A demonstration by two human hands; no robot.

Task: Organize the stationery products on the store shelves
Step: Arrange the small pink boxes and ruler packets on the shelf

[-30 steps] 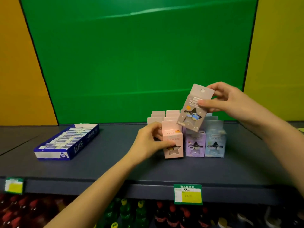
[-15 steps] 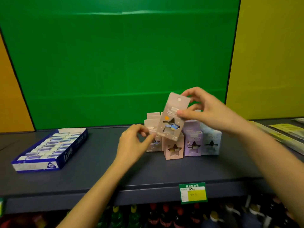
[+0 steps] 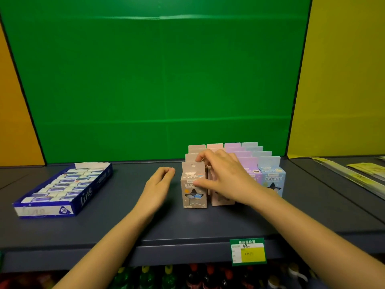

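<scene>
A green board (image 3: 158,80) filled the back of the bay, with an orange panel (image 3: 12,122) on its left and a yellow one (image 3: 341,90) on its right. Below ran the dark grey shelf (image 3: 125,224). On its left part sat a blue tray (image 3: 91,190), open on top and packed with white erasers (image 3: 62,184) in two columns.

Right of the middle stood the boxes (image 3: 270,180), upright in four rows running front to back: greyish, pink, purple and pale blue, their hang tabs rising one behind another. The right hand (image 3: 227,178) reached in across the pink and purple rows and hid most of them.

The grey box (image 3: 194,197), with a star window, stood upright on the shelf at the front of the leftmost row, just beside the front pink box. The right hand pinched it, thumb on the printed front and forefinger over the tab.

The left hand (image 3: 156,188) lay just left of that box, apart from it, fingers loosely curled and holding nothing; whether it touched the shelf could not be told.

A green and yellow tag (image 3: 249,251) hung on the shelf's front edge. Bottle caps (image 3: 166,272) showed below.
</scene>
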